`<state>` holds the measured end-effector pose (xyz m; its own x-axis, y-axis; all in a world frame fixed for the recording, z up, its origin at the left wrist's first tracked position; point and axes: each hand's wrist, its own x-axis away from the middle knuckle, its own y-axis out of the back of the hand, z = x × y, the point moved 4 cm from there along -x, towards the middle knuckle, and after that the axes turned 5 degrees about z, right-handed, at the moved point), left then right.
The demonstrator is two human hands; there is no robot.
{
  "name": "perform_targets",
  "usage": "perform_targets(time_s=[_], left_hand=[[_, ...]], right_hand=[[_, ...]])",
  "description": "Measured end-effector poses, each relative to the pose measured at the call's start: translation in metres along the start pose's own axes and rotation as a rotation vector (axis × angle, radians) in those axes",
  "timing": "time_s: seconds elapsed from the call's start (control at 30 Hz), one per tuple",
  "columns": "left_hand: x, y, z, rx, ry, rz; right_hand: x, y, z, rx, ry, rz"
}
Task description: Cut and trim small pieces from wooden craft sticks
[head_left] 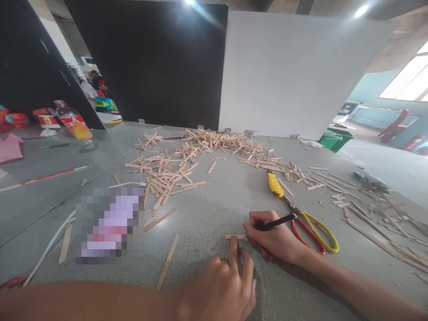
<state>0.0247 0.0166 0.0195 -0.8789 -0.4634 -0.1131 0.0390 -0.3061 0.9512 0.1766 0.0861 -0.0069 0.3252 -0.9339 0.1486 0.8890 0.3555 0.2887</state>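
A short wooden craft stick (pixel 230 236) lies flat on the grey tabletop between my hands. One stretched finger of my left hand (pixel 223 281) presses down on it, while the other fingers are curled in. My right hand (pixel 272 236) is closed round a black pen (pixel 278 222). Its fingertips rest at the stick's right end, and the pen's tip is hidden behind them. Just beyond my right hand lie scissors (pixel 306 219) with red and yellow handles, and a yellow-handled cutter (pixel 275 185) touches or overlaps their tips.
Heaps of loose craft sticks (pixel 163 176) spread across the back. A blurred-out purple object (pixel 115 223) and a white cable (pixel 50 249) lie at left. A plastic bottle (pixel 75 125) stands farther back. Stick scraps (pixel 374 236) cover the right side. Black (pixel 160 62) and white (pixel 284 71) boards stand behind.
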Motion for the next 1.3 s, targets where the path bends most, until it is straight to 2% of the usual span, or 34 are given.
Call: perform_targets(time_s=[0.43, 0.63, 1.07, 1.3], left_hand=[[0.0000, 0.0013, 0.0004, 0.005, 0.016, 0.021], [0.0006, 0.0004, -0.0002, -0.015, 0.005, -0.026], [-0.0006, 0.0013, 0.0003, 0.003, -0.004, 0.000], [-0.0011, 0.0021, 0.0000, 0.015, 0.030, -0.025]], right_hand=[[0.0002, 0.0008, -0.0029, -0.003, 0.016, 0.006], [0.0000, 0.0006, -0.0046, -0.008, 0.019, -0.005], [0.0001, -0.0012, -0.0007, -0.033, 0.007, 0.000], [0.0002, -0.0004, -0.0011, -0.008, 0.000, -0.001]])
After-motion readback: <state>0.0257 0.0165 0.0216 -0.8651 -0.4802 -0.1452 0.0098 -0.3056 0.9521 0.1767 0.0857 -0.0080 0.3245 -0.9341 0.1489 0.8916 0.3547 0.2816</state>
